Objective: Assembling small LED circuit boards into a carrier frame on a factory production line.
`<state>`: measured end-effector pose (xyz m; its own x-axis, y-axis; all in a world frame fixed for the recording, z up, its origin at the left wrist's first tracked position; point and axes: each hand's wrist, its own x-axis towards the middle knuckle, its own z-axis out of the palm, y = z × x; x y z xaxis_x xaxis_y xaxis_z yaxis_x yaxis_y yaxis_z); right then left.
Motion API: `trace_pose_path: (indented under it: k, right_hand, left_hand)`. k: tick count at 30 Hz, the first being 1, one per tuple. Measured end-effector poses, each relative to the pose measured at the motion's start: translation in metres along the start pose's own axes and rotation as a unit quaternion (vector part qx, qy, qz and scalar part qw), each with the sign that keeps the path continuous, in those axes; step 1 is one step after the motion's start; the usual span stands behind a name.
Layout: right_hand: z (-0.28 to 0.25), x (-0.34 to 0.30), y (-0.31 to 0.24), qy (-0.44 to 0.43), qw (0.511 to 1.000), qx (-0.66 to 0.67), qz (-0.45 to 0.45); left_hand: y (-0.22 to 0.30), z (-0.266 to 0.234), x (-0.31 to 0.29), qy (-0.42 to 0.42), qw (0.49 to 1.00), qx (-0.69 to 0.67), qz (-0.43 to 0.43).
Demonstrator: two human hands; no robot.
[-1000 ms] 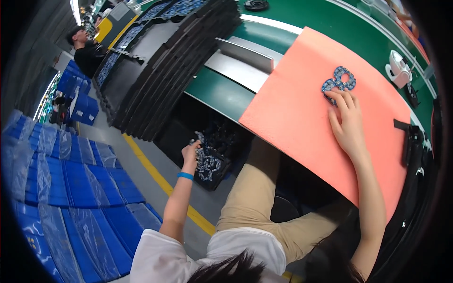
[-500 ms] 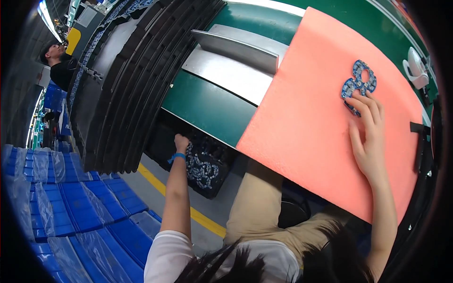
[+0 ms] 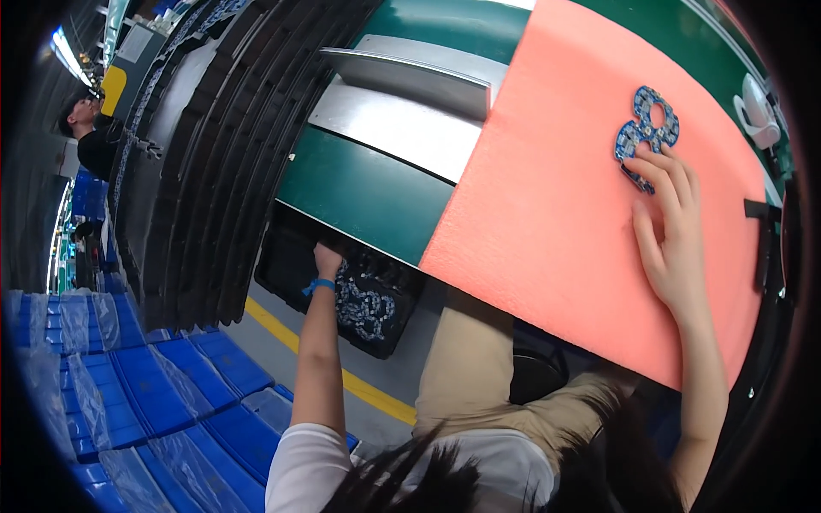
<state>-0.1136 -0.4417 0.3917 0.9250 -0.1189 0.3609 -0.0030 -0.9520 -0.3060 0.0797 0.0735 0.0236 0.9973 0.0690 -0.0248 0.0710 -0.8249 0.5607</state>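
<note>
A blue circuit board panel (image 3: pixel 634 135) with rounded, ring-like lobes lies on the pink foam mat (image 3: pixel 547 205). My right hand (image 3: pixel 671 218) rests at its near end, fingertips on or just over the board's lower edge. Those fingers are stretched out, and the thumb stands apart on the mat side. Down below the bench edge, my left hand (image 3: pixel 327 258), with a blue band (image 3: pixel 320 285) at the wrist, reaches into a black tray (image 3: pixel 376 344). Several similar boards (image 3: pixel 363 306) lie in that tray beside the hand. The left fingers are hidden in the dark.
Stacked black trays (image 3: pixel 222 162) stand at the left of the green bench (image 3: pixel 368 184). A metal fixture with an upright plate (image 3: pixel 410 79) sits left of the mat. Blue bins (image 3: pixel 162 376) with plastic film cover the lower left. Another person (image 3: pixel 98 141) is farther off.
The whole view has shifted slightly. My left hand sits a little deeper at the tray, its fingers less visible. My right hand stays at the board's near end.
</note>
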Motion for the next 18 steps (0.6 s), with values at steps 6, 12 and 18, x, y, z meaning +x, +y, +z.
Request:
trace_pose_path:
  k: [6,12,18]
  right_hand:
    - [0.003,-0.003,0.006,0.001,1.0,-0.01,0.002]
    - [0.003,-0.004,0.007,0.004,1.0,-0.013,0.0]
    - [0.003,-0.002,0.005,0.012,1.0,-0.009,-0.009]
  left_hand:
    - [0.049,-0.008,-0.018,-0.03,0.985,0.12,-0.118]
    - [0.044,0.003,-0.02,0.009,0.981,0.128,-0.146]
    - [0.016,0.001,-0.006,-0.081,0.968,0.165,-0.173]
